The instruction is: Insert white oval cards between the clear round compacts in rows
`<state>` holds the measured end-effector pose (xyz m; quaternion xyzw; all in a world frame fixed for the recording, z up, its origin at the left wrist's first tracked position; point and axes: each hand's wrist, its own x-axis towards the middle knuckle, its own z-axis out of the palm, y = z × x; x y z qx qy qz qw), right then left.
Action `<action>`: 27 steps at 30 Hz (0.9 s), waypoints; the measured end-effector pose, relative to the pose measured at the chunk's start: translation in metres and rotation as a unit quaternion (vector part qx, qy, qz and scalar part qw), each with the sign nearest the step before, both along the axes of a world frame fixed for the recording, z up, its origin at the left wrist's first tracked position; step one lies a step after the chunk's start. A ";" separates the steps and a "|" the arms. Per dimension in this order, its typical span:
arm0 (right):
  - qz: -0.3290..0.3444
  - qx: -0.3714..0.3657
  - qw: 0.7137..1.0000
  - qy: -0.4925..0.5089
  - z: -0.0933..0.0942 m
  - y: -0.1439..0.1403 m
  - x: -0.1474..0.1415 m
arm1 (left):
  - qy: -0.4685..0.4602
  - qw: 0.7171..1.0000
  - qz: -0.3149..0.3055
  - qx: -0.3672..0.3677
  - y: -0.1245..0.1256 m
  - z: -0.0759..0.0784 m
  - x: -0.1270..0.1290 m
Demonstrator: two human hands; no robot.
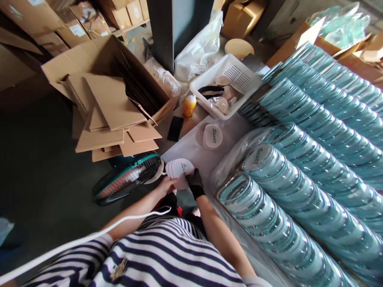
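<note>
your left hand [166,185] and your right hand [195,181], the right one in a black glove, meet on a small white oval case [179,170] with dark script lettering on its lid. both grips are closed on it: the bare left fingers pinch its near left edge, the gloved fingers clamp its near right edge, and the case sits between the two just above your lap, at the near corner of the pale tabletop [194,149].

beyond the grip, further up the tabletop, lies a second white oval case [212,136] with the same lettering, well apart from your hands. past that stands a small yellow bottle [189,105] with a white cap, and beside it a flat black phone [175,128]. a white plastic basket [239,75] sits further off still, holding pale puffs and a dark band.

to the right of the grip run long rows of stacked clear teal-tinted cases [299,207], packed edge to edge; one near the front shows a lettered lid. to the left of the grip, touching nothing you hold, a teal fan [128,179] lies on the floor, and beyond it a pile of flat cardboard sheets [110,115] spills from an open carton.
</note>
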<state>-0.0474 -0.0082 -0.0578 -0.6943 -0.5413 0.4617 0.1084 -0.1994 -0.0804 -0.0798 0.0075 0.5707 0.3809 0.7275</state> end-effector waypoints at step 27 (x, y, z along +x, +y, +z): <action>0.201 0.127 0.966 -0.102 0.082 0.020 0.014 | 0.203 0.950 -0.035 0.234 0.070 0.022 0.002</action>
